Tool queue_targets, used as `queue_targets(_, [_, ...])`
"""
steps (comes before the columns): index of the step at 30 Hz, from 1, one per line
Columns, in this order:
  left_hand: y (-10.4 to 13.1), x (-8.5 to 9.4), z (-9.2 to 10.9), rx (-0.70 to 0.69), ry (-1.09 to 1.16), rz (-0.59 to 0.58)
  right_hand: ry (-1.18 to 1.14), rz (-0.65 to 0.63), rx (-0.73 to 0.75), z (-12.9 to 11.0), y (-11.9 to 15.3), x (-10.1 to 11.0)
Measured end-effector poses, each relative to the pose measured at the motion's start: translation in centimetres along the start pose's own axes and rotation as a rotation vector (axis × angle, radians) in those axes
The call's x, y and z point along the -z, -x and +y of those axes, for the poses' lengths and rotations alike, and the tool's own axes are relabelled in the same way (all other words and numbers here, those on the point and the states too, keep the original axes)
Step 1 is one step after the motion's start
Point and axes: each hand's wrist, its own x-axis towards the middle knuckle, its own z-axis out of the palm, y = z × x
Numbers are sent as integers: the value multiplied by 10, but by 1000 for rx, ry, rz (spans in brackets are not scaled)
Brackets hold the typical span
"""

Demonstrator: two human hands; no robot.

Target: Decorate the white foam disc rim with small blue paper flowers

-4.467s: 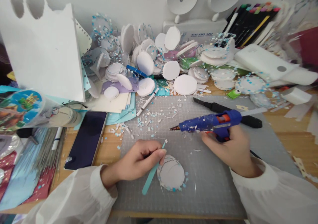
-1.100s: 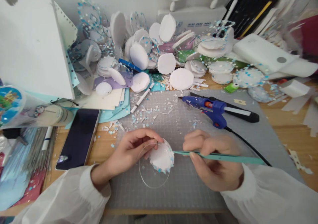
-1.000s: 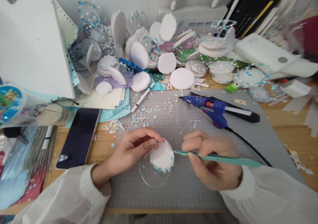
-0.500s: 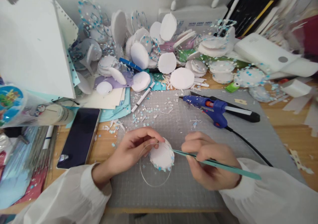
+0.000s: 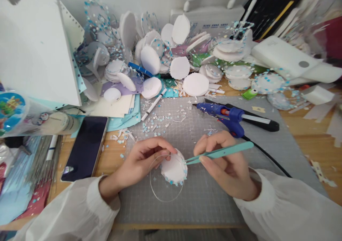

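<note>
My left hand (image 5: 145,159) pinches the upper left edge of a white disc (image 5: 173,168), whose rim carries small blue and white paper bits. A thin clear ring (image 5: 166,200) hangs from around the same fingers and loops below the disc. In my right hand (image 5: 226,166), closed between thumb and fingers, are teal tweezers (image 5: 227,151). Their tips touch or nearly touch the disc's right rim; whether they grip a paper bit is too small to tell. Both hands are over a grey cutting mat (image 5: 203,212).
A blue glue gun (image 5: 221,114) with a black cord lies behind my right hand, beside a black cutter (image 5: 262,121). Paper scraps (image 5: 155,123) litter the mat. A phone (image 5: 84,148) rests at left. Many white discs (image 5: 196,84) crowd the back. A white marker (image 5: 153,104) lies nearby.
My right hand has turned, swinging the tweezers' back end upward while their tips stay by the disc's right rim. My left hand and the disc have hardly moved.
</note>
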Motion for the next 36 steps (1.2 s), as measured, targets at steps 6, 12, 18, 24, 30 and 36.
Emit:
queue_targets(6, [-1, -1, 2, 21, -19, 11, 32, -9, -16, 4, 2, -1])
queue_targets(12, [-1, -1, 4, 27, -58, 18, 8, -17, -42, 2, 2, 0])
queue_targets(18, [-1, 0, 3, 16, -65, 9, -105, -16, -102, 1, 0, 1])
queue_targets(24, [-1, -1, 3, 21, -69, 8, -77, -59, -110, 3, 4, -1])
queue_targets(30, [0, -1, 3, 44, -41, 19, -96, -39, -111, 3, 3, -1])
queue_targets(36, [-1, -2, 4, 33, -65, 22, -89, -27, -106, 2, 1, 0])
